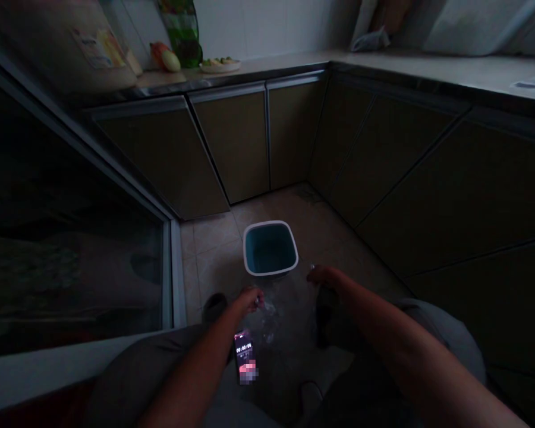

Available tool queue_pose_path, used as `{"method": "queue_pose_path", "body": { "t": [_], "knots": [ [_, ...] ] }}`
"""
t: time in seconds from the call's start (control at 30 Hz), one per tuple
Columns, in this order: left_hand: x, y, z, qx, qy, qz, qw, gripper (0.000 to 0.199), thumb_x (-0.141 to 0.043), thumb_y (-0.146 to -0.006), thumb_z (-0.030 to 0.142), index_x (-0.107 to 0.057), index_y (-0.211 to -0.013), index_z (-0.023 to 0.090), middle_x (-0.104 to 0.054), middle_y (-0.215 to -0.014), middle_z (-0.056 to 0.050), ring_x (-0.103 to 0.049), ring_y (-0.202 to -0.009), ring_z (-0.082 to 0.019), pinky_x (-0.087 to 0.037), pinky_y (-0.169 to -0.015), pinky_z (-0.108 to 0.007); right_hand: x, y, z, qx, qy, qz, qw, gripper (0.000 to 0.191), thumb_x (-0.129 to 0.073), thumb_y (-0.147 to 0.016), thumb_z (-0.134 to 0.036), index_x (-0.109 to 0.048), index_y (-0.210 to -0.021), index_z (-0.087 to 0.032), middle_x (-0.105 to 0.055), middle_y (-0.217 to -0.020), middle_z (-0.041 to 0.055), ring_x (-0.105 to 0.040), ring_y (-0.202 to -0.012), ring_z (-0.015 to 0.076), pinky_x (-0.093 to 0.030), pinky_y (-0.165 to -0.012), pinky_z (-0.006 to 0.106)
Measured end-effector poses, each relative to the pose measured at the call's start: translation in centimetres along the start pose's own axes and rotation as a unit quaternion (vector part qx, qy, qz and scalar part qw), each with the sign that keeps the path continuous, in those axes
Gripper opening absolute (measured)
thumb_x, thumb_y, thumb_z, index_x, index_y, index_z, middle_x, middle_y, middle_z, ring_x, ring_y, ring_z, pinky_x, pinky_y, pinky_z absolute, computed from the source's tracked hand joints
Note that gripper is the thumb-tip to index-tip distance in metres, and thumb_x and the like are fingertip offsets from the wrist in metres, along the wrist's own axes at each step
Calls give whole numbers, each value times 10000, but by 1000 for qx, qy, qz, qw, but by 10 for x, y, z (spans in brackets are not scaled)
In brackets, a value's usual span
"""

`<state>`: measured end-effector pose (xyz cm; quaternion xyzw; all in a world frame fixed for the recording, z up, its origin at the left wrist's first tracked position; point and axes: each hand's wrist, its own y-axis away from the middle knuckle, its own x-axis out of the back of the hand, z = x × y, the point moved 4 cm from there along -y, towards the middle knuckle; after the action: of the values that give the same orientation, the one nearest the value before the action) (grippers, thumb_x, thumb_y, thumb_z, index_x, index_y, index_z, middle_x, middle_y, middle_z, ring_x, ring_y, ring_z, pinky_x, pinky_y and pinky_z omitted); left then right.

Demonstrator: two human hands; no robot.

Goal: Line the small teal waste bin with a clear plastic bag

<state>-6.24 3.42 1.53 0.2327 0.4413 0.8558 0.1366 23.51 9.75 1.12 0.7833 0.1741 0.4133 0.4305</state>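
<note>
A clear plastic bag [270,321], thin and crumpled, hangs between my hands just in front of the bin; its outline is hard to make out in the dim light. My left hand [251,298] is closed, pinching the bag's left edge. Farther right, my right hand [323,276] is closed on the bag's other side, with a small glint of plastic at its fingertips. Beyond both hands a square bin [270,274] with a white rim and blue-green inside stands upright on the floor. Neither hand touches it.
A lit phone [245,356] showing a timer lies below my left hand. Cabinets [227,142] line the far and right sides. On the counter [285,57] are a plate of food [220,65] and a green bottle [182,35]. A glass door [71,238] stands left.
</note>
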Motion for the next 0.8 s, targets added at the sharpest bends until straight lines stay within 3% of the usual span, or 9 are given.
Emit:
{"method": "queue_pose_path", "body": {
  "t": [0.17, 0.33, 0.53, 0.67, 0.8],
  "knots": [
    [67, 28, 15, 3, -37, 38, 999, 178, -579, -827, 383, -574, -792, 209, -594, -616, 13, -648, -568, -173, -456, -577, -270, 33, 42, 1, 4, 61, -30, 998, 198, -698, -823, -244, -674, -668, -123, -642, -574, 62, -461, -438, 114, -363, -473, 255],
    [120, 46, 30, -50, -134, 85, 986, 201, -673, -771, 305, -588, -636, 183, -568, -552, -6, -545, -495, -156, -395, -531, -270, 60, 79, -7, 71, 140, 8, 988, 180, -723, -807, -288, -707, -723, -130, -593, -560, 27, -519, -496, 126, -405, -532, 254],
    [137, 48, 30, -124, -199, 130, 963, 176, -652, -748, 242, -581, -599, 183, -551, -543, 5, -582, -625, -160, -372, -536, -225, 54, 88, -7, 72, 241, 48, 967, 195, -760, -772, -274, -716, -667, -115, -642, -617, 76, -657, -660, 211, -474, -611, 282],
    [136, 36, 24, -138, -227, 145, 953, 52, -693, -683, 165, -641, -676, 172, -580, -588, 15, -591, -654, -153, -377, -556, -217, 62, 87, -21, 64, 251, 114, 959, 285, -771, -788, -346, -787, -956, -116, -751, -1004, 158, -709, -1006, 296, -526, -762, 313],
    [136, 24, 21, -129, -229, 156, 952, 177, -731, -656, 119, -690, -820, 171, -609, -626, 24, -595, -633, -143, -378, -550, -207, 81, 94, -36, 41, 267, 174, 947, 419, -752, -834, -429, -771, -1136, -140, -707, -1248, 188, -682, -1146, 356, -549, -859, 405]
  ]
}}
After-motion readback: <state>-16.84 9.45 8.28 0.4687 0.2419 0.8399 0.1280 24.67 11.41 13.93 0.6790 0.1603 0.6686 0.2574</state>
